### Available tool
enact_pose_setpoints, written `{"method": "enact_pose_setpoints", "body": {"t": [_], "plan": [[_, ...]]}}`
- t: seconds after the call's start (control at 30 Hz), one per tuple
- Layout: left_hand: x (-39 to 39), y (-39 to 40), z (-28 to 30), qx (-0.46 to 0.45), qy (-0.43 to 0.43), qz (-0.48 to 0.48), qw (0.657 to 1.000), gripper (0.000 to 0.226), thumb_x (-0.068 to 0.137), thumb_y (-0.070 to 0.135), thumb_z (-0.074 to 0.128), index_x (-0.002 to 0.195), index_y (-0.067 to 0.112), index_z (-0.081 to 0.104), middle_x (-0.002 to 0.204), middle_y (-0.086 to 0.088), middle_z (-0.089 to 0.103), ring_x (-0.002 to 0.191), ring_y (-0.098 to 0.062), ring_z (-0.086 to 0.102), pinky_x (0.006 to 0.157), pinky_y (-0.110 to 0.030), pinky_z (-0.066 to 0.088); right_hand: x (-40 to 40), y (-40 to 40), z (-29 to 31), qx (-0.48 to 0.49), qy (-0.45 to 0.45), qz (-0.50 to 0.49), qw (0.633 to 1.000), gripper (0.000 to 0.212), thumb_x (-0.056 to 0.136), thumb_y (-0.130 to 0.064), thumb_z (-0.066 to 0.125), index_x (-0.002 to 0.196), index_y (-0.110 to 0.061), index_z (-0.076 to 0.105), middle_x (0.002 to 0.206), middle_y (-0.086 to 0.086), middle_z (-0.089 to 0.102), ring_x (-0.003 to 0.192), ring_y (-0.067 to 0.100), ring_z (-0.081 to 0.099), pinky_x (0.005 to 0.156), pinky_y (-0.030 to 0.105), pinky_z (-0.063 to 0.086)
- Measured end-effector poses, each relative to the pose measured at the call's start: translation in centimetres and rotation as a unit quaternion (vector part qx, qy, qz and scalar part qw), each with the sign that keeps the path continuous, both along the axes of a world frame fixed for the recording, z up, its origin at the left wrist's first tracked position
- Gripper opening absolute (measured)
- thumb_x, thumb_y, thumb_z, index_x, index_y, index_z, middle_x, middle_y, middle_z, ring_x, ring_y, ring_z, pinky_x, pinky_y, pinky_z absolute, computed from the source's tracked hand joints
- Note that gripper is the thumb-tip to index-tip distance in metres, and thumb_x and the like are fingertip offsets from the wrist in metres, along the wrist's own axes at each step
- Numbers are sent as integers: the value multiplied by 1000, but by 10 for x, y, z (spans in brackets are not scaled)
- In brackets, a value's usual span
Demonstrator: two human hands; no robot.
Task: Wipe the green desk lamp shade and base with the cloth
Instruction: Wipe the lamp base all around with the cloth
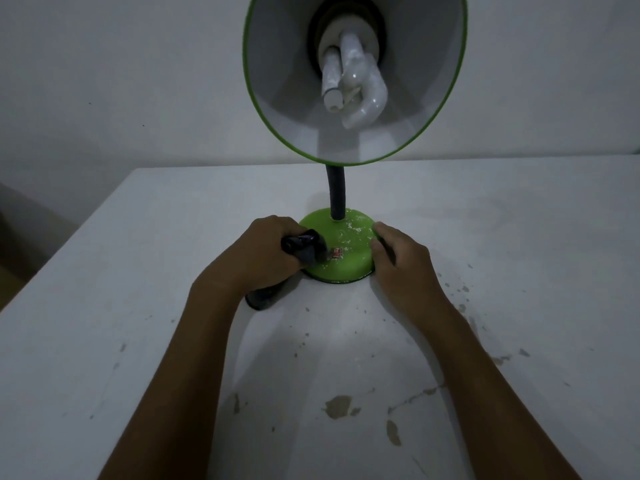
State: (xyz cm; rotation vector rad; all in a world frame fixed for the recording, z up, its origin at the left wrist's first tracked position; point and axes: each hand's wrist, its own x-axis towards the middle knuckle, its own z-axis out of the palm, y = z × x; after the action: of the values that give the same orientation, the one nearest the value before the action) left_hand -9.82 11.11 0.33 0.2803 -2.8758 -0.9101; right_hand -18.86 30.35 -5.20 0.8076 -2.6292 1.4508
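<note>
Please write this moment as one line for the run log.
step: wiping base | left hand: grips dark cloth on green base | right hand: steadies base edge | shade: untouched
</note>
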Motion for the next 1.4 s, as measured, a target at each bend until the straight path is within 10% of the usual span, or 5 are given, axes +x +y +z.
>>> {"method": "enact_pose_setpoints", "body": {"t": [0.37, 0.83, 1.07, 1.27, 1.4], "plan": [[-17, 52, -1, 268, 115, 171, 941, 36, 84, 43, 72, 102, 16, 57, 93, 4, 65, 85, -9, 65, 70, -23, 54, 18, -2, 26, -218, -51, -1, 975, 14, 94, -12, 63, 100, -14, 76, 91, -8, 75, 86, 1, 69, 73, 12, 51], [-14, 70, 14, 558, 71, 57, 825, 51, 101, 50, 38, 120, 14, 69, 113, -2, 74, 104, -18, 71, 91, -34, 57, 21, -5, 38, -133, -41, 2, 990, 27, 85, -28, 75, 106, -18, 62, 93, -5, 68, 84, -2, 64, 71, 11, 52], [-18, 46, -21, 174, 153, 108, 967, 57, 88, 53, 63, 139, 32, 49, 139, 15, 54, 124, -2, 49, 105, -29, 42, -30, 14, 48, -77, -61, -22, 995, 10, 87, -17, 65, 94, -9, 64, 85, 10, 66, 70, 16, 58, 55, 12, 44], [-21, 44, -47, 93, 89, 103, 986, 119, 56, 70, 80, 152, 29, 23, 154, 13, 29, 138, -6, 31, 112, -29, 33, -71, -10, 62, -15, -54, 36, 998, 25, 90, -10, 55, 110, -20, 66, 91, 1, 68, 81, 15, 61, 65, 10, 44], [-24, 41, -51, 96, 106, 116, 983, 125, 48, 68, 85, 151, 32, 23, 153, 16, 30, 135, -3, 32, 107, -24, 34, -82, -36, 70, 37, -98, 122, 987, 24, 90, -3, 55, 83, -24, 63, 86, -4, 67, 82, 7, 62, 71, 11, 47]]}}
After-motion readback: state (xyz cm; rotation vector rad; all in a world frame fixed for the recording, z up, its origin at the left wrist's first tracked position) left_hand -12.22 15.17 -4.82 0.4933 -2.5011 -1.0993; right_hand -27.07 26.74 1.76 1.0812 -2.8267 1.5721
